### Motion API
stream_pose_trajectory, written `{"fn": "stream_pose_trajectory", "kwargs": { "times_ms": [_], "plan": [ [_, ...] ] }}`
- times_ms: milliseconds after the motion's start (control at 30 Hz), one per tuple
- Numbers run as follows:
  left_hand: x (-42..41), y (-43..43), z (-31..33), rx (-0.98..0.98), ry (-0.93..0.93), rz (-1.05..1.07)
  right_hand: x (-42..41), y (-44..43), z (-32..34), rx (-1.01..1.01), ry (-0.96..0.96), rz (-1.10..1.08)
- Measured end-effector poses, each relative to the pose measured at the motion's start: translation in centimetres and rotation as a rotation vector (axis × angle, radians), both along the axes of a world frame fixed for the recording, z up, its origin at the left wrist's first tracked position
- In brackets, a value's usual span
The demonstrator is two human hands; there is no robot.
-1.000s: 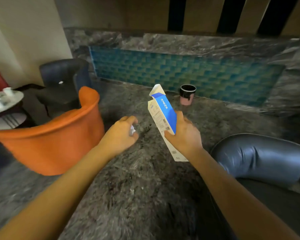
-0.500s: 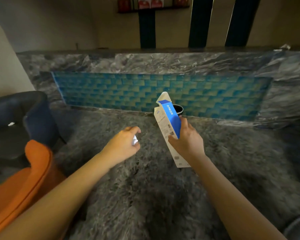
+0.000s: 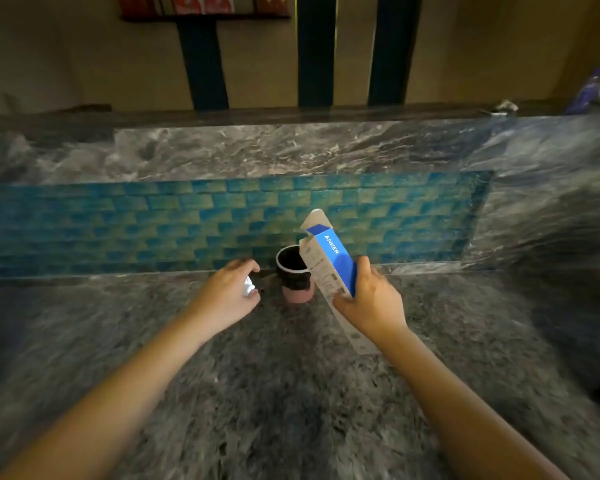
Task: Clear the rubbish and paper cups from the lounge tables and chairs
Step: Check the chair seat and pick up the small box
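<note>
Now, cup (image 3: 292, 271) between left grip (image 3: 227, 293) around scrap (image 3: 248, 286), right grip (image 3: 374, 301) around box (image 3: 330, 262).

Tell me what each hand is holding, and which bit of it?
The right hand grips the blue-and-white box around its lower half. The left hand curls round a small white scrap, mostly hidden in its palm.

Bare rug (image 3: 291, 393) before cup (image 3: 293, 271), tiled wall (image 3: 153, 223) just behind, box (image 3: 336, 265) at right

R hand (image 3: 373, 299) grips Anker box (image 3: 329, 263); L hand (image 3: 227, 292) holds white scrap (image 3: 248, 285) beside cup (image 3: 293, 275).
</note>
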State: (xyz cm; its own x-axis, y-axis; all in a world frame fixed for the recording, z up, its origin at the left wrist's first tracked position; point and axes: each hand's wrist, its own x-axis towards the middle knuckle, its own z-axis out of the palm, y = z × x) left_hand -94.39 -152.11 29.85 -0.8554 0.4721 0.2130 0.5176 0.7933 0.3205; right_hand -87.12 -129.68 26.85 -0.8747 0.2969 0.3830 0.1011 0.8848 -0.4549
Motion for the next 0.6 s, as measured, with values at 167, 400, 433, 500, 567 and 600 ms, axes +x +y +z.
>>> {"fn": "stream_pose_trajectory", "kwargs": {
  "times_ms": [167,400,433,500,567,600],
  "plan": [
    [-15.1,6.9,-1.0,-0.008,-0.036,-0.114,-12.8,5.7,-1.5,-0.004,0.000,-0.115],
    [-38.2,13.9,-2.6,-0.029,-0.031,-0.173,-37.3,10.7,-3.6,-0.025,0.009,-0.086],
    [-41.5,14.5,-2.2,-0.038,-0.033,-0.171,-40.6,11.4,-3.5,-0.031,0.009,-0.083],
    [-47.7,15.5,-1.4,-0.057,-0.031,-0.157,-46.9,12.7,-3.2,-0.028,-0.006,-0.069],
    [-53.3,16.2,-1.2,-0.058,-0.050,-0.154,-52.7,13.6,-3.1,-0.041,-0.019,-0.063],
    [-56.0,16.5,-1.6,-0.061,-0.064,-0.154,-55.4,14.0,-3.2,-0.047,-0.027,-0.060]
  ]
}}
